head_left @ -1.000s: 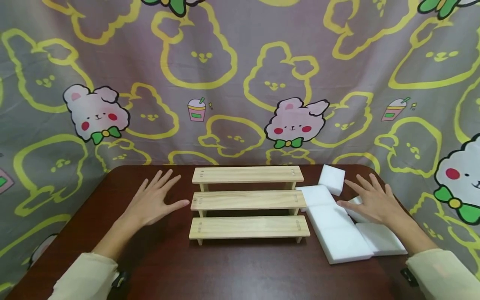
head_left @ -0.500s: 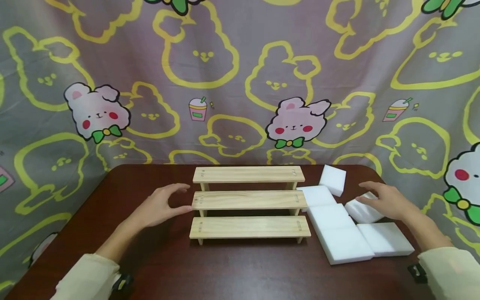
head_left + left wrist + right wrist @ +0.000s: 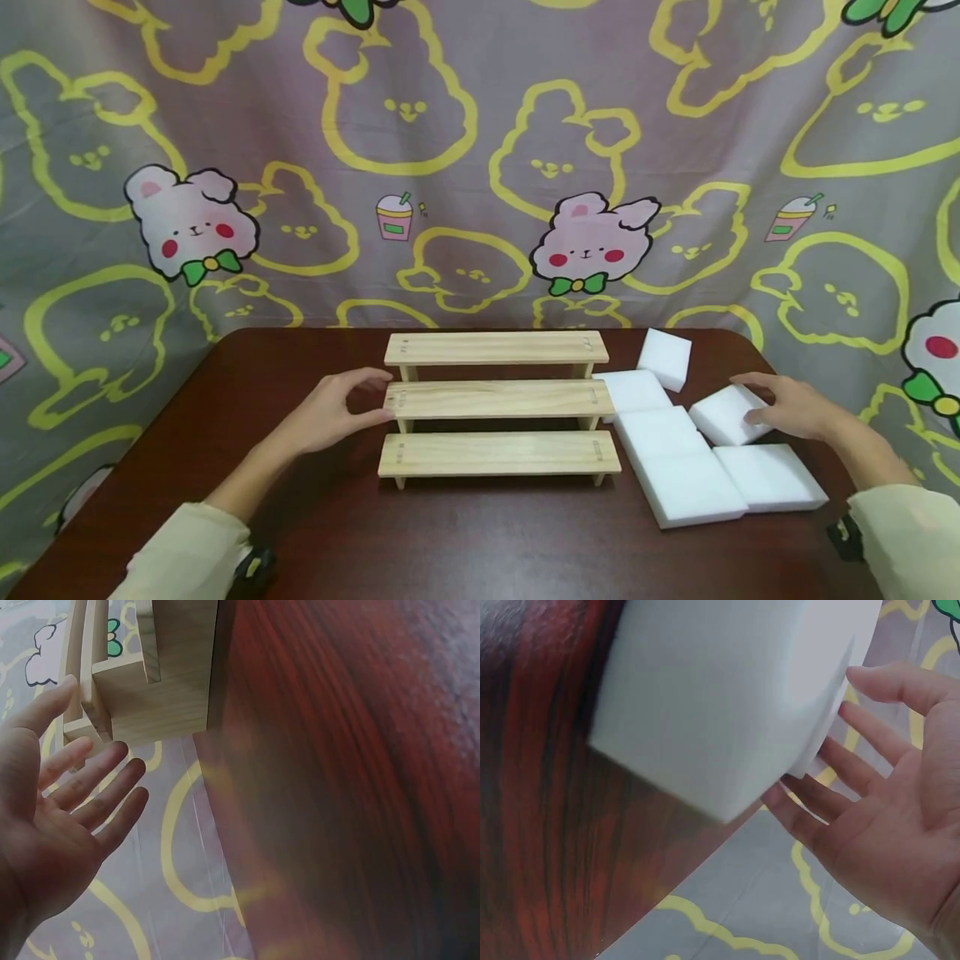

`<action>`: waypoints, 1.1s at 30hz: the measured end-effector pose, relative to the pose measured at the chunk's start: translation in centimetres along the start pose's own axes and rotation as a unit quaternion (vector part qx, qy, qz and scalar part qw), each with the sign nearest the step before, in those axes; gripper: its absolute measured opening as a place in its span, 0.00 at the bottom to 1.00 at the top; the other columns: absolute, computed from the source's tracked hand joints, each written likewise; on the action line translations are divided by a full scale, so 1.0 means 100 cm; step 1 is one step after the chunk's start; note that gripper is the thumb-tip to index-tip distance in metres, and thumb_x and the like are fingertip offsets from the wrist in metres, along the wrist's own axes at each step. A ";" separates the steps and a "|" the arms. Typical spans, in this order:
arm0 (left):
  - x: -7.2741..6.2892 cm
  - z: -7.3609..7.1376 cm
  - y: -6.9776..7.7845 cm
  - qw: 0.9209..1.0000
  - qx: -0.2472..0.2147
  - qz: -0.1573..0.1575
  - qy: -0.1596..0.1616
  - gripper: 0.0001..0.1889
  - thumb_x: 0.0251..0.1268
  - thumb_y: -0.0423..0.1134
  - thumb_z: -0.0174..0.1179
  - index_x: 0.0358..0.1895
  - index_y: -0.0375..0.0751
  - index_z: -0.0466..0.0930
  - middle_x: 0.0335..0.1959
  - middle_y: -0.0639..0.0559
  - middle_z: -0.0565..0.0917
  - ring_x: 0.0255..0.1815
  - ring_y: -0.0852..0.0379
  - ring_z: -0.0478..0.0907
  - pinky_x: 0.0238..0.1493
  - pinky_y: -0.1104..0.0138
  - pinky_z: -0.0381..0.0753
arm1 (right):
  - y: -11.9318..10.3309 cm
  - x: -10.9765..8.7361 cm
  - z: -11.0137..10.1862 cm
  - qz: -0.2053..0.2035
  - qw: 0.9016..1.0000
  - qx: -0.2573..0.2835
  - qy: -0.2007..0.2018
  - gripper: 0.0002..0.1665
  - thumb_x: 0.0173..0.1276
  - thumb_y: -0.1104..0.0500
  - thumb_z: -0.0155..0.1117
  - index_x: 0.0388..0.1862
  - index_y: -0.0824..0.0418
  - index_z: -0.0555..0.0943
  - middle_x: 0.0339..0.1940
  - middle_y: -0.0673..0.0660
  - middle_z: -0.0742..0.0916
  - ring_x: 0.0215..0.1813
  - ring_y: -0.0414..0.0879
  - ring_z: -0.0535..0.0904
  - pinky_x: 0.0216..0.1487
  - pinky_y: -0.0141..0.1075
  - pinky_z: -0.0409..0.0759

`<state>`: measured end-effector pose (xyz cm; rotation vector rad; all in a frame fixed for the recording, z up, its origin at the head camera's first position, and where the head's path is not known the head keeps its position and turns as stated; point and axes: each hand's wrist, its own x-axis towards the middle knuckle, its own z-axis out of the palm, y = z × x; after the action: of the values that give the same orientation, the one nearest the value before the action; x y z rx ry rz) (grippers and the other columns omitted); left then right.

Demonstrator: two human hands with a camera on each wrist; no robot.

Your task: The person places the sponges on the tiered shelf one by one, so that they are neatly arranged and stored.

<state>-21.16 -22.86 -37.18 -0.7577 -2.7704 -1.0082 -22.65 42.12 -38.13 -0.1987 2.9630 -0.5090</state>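
A three-step wooden shelf (image 3: 501, 398) stands in the middle of the table. My left hand (image 3: 330, 408) is at the left end of its middle step, thumb and index finger spread, fingertips right at the board's end. In the left wrist view the palm (image 3: 56, 847) faces the shelf with loose fingers and nothing between them. My right hand (image 3: 802, 408) reaches over the right corner of a white foam block (image 3: 720, 415), thumb on the near side, index finger at the far edge. In the right wrist view its fingertips (image 3: 774, 796) meet the edges of white foam.
More white foam blocks (image 3: 692, 487) lie flat right of the shelf, one of them (image 3: 768, 477) just in front of my right hand. Another block (image 3: 664, 360) leans at the back. Behind the dark wooden table (image 3: 450, 542) hangs a patterned curtain (image 3: 450, 200).
Both hands, spread wide in the air at first, have come down with fingers bent. The left has reached the shelf's end, the right the foam block. Shelf and blocks have not moved.
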 end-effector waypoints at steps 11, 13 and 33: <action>0.002 0.005 -0.004 1.000 -0.002 0.014 0.009 0.23 0.64 0.43 0.75 0.58 0.35 0.83 0.51 0.46 0.87 0.54 0.45 0.83 0.57 0.45 0.78 | 0.005 0.002 -0.004 -0.042 0.998 0.022 -0.043 0.42 0.51 0.69 0.66 0.68 0.80 0.69 0.55 0.78 0.80 0.48 0.63 0.74 0.43 0.49 0.74; 0.003 0.005 -0.005 1.000 -0.001 0.020 0.009 0.23 0.64 0.43 0.75 0.57 0.34 0.84 0.51 0.45 0.87 0.54 0.45 0.84 0.57 0.45 0.78 | 0.007 0.001 -0.005 -0.047 0.997 0.029 -0.057 0.45 0.49 0.71 0.66 0.69 0.81 0.66 0.54 0.76 0.80 0.47 0.62 0.74 0.42 0.47 0.72; 0.004 0.006 -0.009 0.998 -0.053 -0.004 -0.028 0.22 0.67 0.43 0.72 0.60 0.39 0.79 0.49 0.48 0.87 0.55 0.42 0.83 0.56 0.46 0.78 | 0.016 0.007 -0.011 0.005 0.997 0.018 -0.075 0.46 0.50 0.72 0.73 0.68 0.79 0.64 0.56 0.84 0.73 0.50 0.71 0.72 0.49 0.59 0.77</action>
<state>-21.88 -22.95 -38.08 -0.8007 -2.7882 -1.1604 -23.66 43.89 -37.77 -0.2088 2.8051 -0.5215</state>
